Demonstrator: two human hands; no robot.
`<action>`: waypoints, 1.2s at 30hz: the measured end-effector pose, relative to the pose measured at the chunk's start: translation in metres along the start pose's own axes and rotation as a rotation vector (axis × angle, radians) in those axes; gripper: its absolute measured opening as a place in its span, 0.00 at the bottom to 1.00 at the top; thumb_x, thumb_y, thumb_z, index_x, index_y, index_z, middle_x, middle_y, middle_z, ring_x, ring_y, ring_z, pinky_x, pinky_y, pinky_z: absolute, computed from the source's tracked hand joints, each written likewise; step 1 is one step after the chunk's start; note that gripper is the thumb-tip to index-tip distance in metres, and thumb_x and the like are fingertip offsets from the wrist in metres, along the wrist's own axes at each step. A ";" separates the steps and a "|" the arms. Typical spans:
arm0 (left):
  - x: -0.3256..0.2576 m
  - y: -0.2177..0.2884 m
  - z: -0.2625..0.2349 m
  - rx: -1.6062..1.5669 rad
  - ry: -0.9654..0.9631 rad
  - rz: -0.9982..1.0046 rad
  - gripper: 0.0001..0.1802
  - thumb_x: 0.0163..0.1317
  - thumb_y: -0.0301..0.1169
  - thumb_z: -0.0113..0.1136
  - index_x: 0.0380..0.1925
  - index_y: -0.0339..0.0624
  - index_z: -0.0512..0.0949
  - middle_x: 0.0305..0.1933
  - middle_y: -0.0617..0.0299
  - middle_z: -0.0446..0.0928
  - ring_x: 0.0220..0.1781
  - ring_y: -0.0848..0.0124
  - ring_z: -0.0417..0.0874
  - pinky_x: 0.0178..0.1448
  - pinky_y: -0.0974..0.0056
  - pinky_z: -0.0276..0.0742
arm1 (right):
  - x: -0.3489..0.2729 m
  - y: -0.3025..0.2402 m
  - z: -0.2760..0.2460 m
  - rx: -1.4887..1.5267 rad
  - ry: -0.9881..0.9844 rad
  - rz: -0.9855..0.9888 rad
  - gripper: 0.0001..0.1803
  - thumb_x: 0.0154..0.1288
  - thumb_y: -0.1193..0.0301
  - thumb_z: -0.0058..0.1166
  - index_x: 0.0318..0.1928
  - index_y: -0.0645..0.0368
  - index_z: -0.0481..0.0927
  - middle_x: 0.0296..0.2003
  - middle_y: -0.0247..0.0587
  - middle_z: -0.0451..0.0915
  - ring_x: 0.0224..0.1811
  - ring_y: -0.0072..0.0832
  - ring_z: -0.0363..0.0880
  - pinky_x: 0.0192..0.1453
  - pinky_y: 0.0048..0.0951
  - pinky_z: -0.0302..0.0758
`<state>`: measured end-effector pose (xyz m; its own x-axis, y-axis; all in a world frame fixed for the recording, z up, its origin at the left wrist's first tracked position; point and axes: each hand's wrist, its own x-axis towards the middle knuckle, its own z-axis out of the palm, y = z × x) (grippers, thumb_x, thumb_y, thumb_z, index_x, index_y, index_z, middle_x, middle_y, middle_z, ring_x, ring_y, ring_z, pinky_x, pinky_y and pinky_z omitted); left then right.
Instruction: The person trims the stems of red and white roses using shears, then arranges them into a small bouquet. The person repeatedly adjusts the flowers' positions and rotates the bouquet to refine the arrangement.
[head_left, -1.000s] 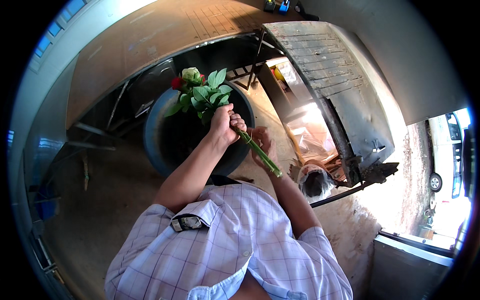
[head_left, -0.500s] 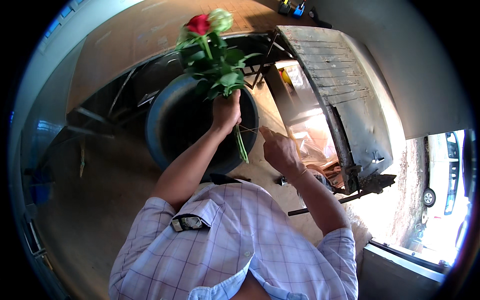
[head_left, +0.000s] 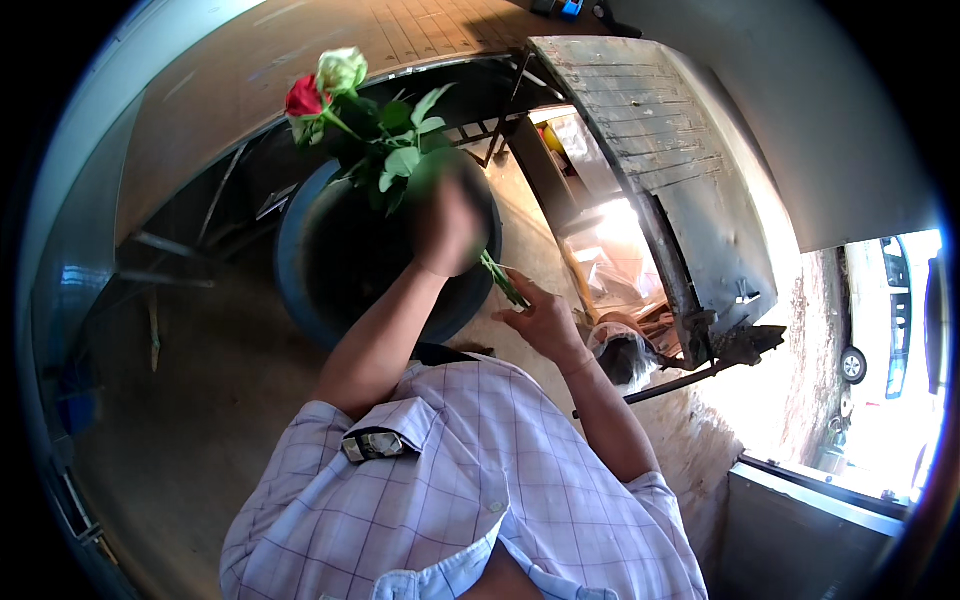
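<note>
My left hand (head_left: 450, 232), partly blurred, is closed round the stems of a small bunch of roses (head_left: 388, 150). One red rose (head_left: 304, 97) and a pale green-white rose (head_left: 341, 70) show at the top, tilted up and to the left, above dark green leaves. The cut stem ends (head_left: 503, 279) stick out below the fist, toward my right hand (head_left: 548, 322). That hand's thumb and forefinger are spread about the stem ends, the forefinger hooking a thin tan rubber band (head_left: 509, 267) by the stems; the band is hard to make out.
Below the flowers stands a large dark round tub (head_left: 292, 262) with a blue rim. A worn, grooved wooden bench (head_left: 640, 115) is at right, with plastic wrapping (head_left: 610, 280) beside it. A brown tabletop (head_left: 230, 110) spans the far side. A metal bar (head_left: 650, 392) juts out at right.
The flower heads have swung left and down, and the stems now slant to the right. My right hand has moved down and closer to the stem ends, and the stretched band has shortened.
</note>
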<state>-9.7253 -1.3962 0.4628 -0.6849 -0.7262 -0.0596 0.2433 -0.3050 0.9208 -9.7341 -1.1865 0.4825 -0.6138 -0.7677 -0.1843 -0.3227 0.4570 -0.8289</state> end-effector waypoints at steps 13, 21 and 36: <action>-0.011 0.012 -0.004 -0.626 -0.090 -0.531 0.24 0.67 0.40 0.46 0.12 0.53 0.53 0.12 0.73 0.51 0.11 0.80 0.53 0.17 0.73 0.53 | 0.001 0.013 0.007 0.876 -0.067 -0.250 0.38 0.59 0.84 0.53 0.69 0.56 0.55 0.51 0.42 0.76 0.46 0.22 0.75 0.45 0.23 0.73; -0.033 0.022 -0.006 -0.066 -0.181 -0.371 0.24 0.65 0.40 0.49 0.12 0.54 0.55 0.14 0.70 0.55 0.16 0.73 0.61 0.28 0.67 0.63 | 0.041 0.014 0.017 0.758 -0.095 -0.512 0.33 0.67 0.82 0.44 0.70 0.52 0.52 0.49 0.42 0.77 0.44 0.22 0.77 0.46 0.22 0.73; -0.051 0.004 -0.014 0.131 -0.008 -0.125 0.13 0.62 0.43 0.53 0.30 0.46 0.78 0.33 0.65 0.79 0.39 0.75 0.76 0.44 0.66 0.66 | 0.064 -0.039 -0.003 0.308 0.172 -0.425 0.21 0.62 0.77 0.53 0.57 0.60 0.71 0.40 0.47 0.81 0.40 0.33 0.82 0.44 0.27 0.77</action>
<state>-9.6792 -1.3689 0.4639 -0.7094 -0.6828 -0.1747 0.0641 -0.3093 0.9488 -9.7633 -1.2523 0.5048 -0.5929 -0.7594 0.2679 -0.3579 -0.0495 -0.9324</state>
